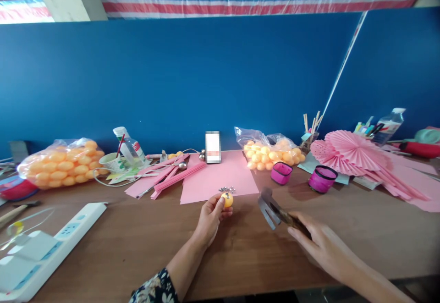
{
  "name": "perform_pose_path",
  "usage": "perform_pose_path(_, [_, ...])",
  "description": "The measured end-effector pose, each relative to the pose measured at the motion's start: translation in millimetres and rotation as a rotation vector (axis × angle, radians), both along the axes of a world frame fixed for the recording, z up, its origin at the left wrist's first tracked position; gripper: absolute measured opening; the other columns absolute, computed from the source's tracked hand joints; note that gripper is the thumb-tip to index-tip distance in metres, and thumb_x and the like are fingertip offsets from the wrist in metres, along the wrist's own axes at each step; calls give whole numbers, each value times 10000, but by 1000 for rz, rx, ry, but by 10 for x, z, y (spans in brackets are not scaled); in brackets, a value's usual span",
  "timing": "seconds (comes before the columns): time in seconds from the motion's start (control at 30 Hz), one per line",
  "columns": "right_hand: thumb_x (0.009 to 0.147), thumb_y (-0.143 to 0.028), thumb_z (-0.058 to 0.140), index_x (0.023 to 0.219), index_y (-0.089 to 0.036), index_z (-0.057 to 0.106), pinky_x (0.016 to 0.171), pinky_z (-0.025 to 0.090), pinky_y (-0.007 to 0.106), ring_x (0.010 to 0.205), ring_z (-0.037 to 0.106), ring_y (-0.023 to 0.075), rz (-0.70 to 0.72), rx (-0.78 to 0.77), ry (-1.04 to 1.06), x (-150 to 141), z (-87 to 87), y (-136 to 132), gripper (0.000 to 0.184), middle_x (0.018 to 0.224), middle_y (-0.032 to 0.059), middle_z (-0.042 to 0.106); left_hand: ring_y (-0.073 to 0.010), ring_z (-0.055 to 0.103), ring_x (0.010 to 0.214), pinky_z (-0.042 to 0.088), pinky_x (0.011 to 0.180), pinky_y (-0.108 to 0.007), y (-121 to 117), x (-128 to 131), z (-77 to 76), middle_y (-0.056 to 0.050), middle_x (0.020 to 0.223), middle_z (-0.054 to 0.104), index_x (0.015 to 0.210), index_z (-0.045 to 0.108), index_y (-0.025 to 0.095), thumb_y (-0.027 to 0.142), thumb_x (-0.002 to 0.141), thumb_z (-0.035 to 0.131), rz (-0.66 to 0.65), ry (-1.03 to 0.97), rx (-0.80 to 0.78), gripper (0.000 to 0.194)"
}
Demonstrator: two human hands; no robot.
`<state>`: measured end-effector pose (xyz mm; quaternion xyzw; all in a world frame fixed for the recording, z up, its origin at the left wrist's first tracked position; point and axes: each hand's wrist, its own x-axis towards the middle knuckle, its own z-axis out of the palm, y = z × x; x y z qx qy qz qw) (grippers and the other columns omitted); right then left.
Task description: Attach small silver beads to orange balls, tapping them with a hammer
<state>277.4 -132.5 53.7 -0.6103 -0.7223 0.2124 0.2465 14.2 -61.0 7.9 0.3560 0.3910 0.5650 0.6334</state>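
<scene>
Ball (228, 199) in closed left-hand grip (210, 213), just before pink paper (220, 175); few shiny bits apparently on it, more bits (227, 189) loose on paper. Right hand (318, 236) grips hammer (280, 213), apart from ball. Bagged balls (259, 155) look unworked.

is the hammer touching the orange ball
Apart. The head view plainly shows a gap, with brown tabletop visible between the hammer in the right hand and the orange ball in the left hand.
</scene>
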Motion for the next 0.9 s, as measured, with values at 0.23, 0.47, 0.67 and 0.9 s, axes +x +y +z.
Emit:
perform_pose_path(0.23, [838, -388, 384, 1027, -261, 519, 702, 466, 294, 844, 614, 203, -27, 101, -289, 338, -200, 118, 265, 985, 28, 628, -104, 598, 628, 517, 604, -221, 1, 3, 14, -58, 812, 625, 978, 582, 118, 379, 700, 631, 0, 31, 17, 384])
perform_pose_path(0.47, [836, -387, 404, 1049, -217, 527, 735, 457, 338, 882, 590, 229, -21, 253, -502, 522, -343, 205, 299, 1017, 72, 613, -101, 596, 618, 511, 594, -212, -19, 4, 26, -52, 788, 625, 967, 590, 119, 373, 693, 640, 0, 18, 20, 377])
perform_pose_path(0.67, [824, -393, 432, 1034, -203, 553, 735, 453, 343, 918, 562, 248, -1, 337, -602, 604, -378, 252, 308, 987, 80, 615, -107, 598, 607, 507, 585, -220, -14, 6, 22, -54, 783, 634, 953, 604, 126, 382, 662, 664, 8, -2, 12, 393])
perform_pose_path(0.9, [820, -389, 429, 1057, -230, 531, 715, 463, 330, 878, 568, 220, -3, 315, -597, 692, -396, 303, 304, 1014, 63, 569, -102, 594, 619, 510, 602, -216, -29, -4, 17, -55, 789, 624, 970, 585, 118, 367, 699, 636, 2, 14, 16, 372])
